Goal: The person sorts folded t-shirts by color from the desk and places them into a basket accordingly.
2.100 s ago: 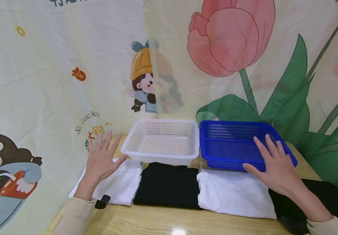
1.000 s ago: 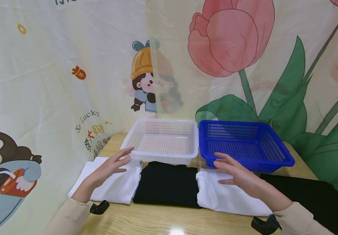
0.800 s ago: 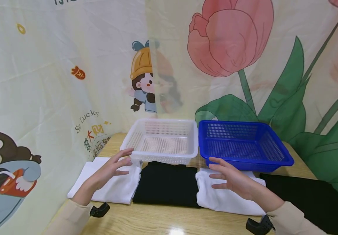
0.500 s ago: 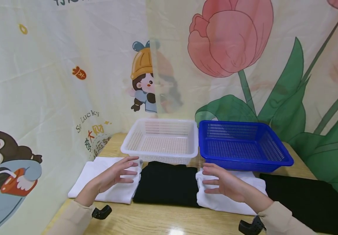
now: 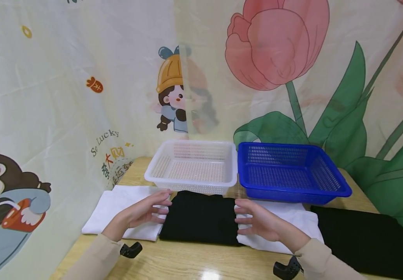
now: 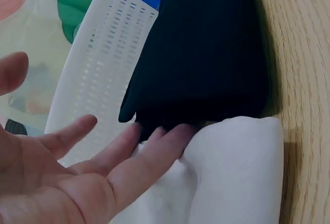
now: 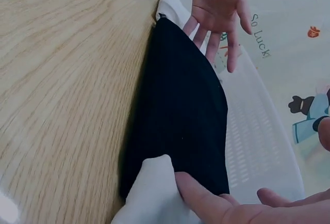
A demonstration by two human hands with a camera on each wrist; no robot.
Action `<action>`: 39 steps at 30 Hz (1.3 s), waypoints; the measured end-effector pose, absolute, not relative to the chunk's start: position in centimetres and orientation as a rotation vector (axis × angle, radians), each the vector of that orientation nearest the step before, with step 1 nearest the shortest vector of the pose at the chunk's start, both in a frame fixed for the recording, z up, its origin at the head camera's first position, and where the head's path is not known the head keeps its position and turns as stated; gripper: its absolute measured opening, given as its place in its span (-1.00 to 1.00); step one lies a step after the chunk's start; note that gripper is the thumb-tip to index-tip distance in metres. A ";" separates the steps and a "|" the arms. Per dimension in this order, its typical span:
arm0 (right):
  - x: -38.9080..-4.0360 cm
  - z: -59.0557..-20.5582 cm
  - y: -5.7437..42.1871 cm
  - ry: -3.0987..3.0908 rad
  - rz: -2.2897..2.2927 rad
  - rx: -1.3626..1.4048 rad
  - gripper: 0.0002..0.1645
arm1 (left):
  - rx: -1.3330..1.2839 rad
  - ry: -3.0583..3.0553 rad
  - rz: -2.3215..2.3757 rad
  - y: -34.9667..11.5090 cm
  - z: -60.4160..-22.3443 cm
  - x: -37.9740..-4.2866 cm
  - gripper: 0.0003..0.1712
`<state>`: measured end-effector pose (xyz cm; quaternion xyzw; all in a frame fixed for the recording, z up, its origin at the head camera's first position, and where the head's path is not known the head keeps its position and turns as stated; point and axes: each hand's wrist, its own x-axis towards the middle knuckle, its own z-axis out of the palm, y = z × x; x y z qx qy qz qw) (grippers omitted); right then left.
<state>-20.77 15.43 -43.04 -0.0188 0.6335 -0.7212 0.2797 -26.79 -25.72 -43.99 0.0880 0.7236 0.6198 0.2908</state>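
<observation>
A folded black garment (image 5: 203,221) lies in the middle of the row on the table. My left hand (image 5: 141,212) is at its left edge, fingers spread and holding nothing, over the folded white garment (image 5: 104,214) on the left. In the left wrist view, the fingertips (image 6: 180,133) are right at the gap between black and white cloth. My right hand (image 5: 264,223) is at the black garment's right edge, above the second folded white garment (image 5: 306,223). In the right wrist view, its index finger (image 7: 198,195) lies along the border of the white and black cloth.
Behind the row stand a white perforated basket (image 5: 190,184) and a blue one (image 5: 292,194) side by side, nothing in either. Another black garment (image 5: 366,237) lies at the far right. A printed curtain (image 5: 134,77) hangs behind the wooden table (image 5: 173,260).
Both hands have come down and inward from above the baskets and white garments to the two sides of the middle black garment. The garments and baskets stay in place.
</observation>
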 end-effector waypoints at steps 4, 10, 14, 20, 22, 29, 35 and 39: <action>-21.1 -43.0 15.6 1.749 -1.921 0.005 -0.03 | 0.200 1.968 1.627 -25.3 -43.8 -26.8 -0.13; -21.3 -42.7 15.6 1.787 -1.850 0.046 0.00 | 0.157 2.012 1.595 -24.9 -43.7 -26.4 -0.11; -21.4 -42.7 15.4 1.781 -1.802 0.061 -0.02 | 0.127 2.021 1.588 -25.0 -43.8 -26.3 -0.11; -22.0 -43.2 14.9 1.712 -1.820 0.072 0.01 | 0.123 1.976 1.607 -24.8 -44.3 -26.7 -0.12; -22.2 -43.7 14.7 1.686 -1.841 0.069 0.02 | 0.132 1.945 1.615 -24.5 -44.5 -26.9 -0.13; -22.6 -45.4 13.9 1.606 -1.954 0.046 -0.04 | 0.163 1.925 1.593 -23.4 -45.5 -27.4 -0.03; -22.4 -46.0 12.4 1.657 -1.971 -0.026 0.01 | 0.205 1.999 1.594 -23.1 -46.7 -27.3 -0.01; -22.3 -46.2 11.5 1.781 -1.905 -0.102 0.05 | 0.273 1.998 1.625 -23.0 -47.3 -27.2 0.06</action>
